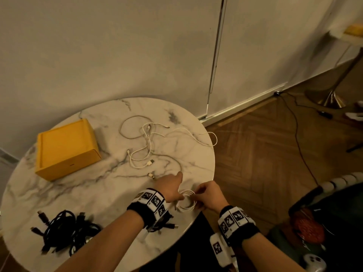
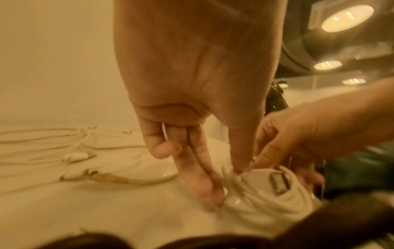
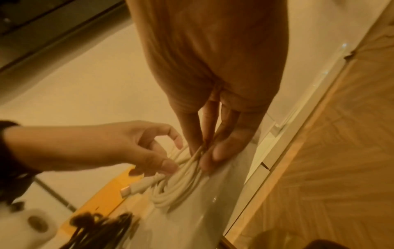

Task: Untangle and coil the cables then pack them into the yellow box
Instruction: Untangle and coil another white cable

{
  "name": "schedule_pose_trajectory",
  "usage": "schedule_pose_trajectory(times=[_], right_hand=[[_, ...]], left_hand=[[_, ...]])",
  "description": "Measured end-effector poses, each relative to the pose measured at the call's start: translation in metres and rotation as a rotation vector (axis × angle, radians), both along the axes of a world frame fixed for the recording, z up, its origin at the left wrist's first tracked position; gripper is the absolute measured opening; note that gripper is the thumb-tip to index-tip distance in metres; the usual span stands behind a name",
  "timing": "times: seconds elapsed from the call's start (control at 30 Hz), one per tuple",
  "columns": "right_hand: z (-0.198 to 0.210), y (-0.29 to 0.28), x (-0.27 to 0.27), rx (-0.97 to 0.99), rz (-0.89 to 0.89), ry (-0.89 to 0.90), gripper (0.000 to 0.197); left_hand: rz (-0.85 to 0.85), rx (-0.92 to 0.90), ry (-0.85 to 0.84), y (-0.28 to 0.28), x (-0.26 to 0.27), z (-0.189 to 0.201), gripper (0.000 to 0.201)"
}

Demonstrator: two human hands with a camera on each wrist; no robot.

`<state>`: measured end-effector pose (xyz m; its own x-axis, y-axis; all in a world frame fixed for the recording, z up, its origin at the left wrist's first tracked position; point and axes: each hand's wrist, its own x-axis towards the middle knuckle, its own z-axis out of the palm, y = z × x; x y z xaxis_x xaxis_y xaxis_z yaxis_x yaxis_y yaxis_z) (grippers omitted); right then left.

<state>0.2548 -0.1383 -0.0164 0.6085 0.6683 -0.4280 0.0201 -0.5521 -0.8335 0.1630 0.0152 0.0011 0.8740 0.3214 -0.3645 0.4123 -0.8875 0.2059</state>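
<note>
Head view: both hands, left hand (image 1: pixel 170 187) and right hand (image 1: pixel 209 195), apparently pinch white coiled cable (image 1: pixel 186 201) between them.

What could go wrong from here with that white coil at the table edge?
1. The coiled white cable sits near the marble table's rim; if the left hand and right hand loosen, it may spring open or slip off.
2. Its USB plug hangs free and could unwind loops.
3. The tangled white cables may snag; one loop overhangs the edge.
4. The yellow box looks closed.
</note>
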Motion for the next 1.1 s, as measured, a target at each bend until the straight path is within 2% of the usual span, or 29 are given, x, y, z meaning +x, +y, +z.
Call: schedule_pose_trajectory(times=[0.1,0.2,0.37,0.53,0.67,0.77,0.83,0.9,1.0,1.1], right_hand=[[-0.008,0.006,-0.003,-0.071,0.082,-0.307,0.008],[-0.012,0.01,-0.001,-0.084,0.14,-0.393,0.006],[-0.016,0.014,0.014,-0.044,0.211,-0.261,0.024],[-0.024,0.014,0.026,0.044,0.266,-0.107,0.025],[-0.032,0.015,0.029,0.088,0.224,-0.079,0.021],[-0.032,0.016,0.027,0.097,0.185,-0.08,0.017],[-0.032,0.017,0.027,0.102,0.166,-0.049,0.015],[-0.032,0.018,0.028,0.092,0.151,-0.011,0.014],[-0.029,0.02,0.03,0.064,0.121,0.049,0.021],[-0.025,0.021,0.032,0.041,0.126,0.058,0.029]], left_hand=[[-0.086,0.016,0.02,0.001,0.002,-0.003,0.048],[-0.075,-0.097,0.004,0.006,-0.001,-0.005,0.04],[0.104,-0.308,-0.139,0.03,-0.012,0.004,0.018],[0.258,-0.23,-0.183,0.095,-0.032,0.022,0.013],[0.359,-0.158,-0.17,0.137,-0.044,0.029,0.007],[0.338,-0.035,-0.128,0.154,-0.045,0.025,0.019],[0.267,0.039,-0.018,0.158,-0.045,0.018,0.027],[0.234,0.084,0.086,0.155,-0.046,0.011,0.023],[0.252,0.084,0.058,0.15,-0.048,0.008,0.014],[0.243,-0.004,-0.012,0.15,-0.05,0.019,0.017]])
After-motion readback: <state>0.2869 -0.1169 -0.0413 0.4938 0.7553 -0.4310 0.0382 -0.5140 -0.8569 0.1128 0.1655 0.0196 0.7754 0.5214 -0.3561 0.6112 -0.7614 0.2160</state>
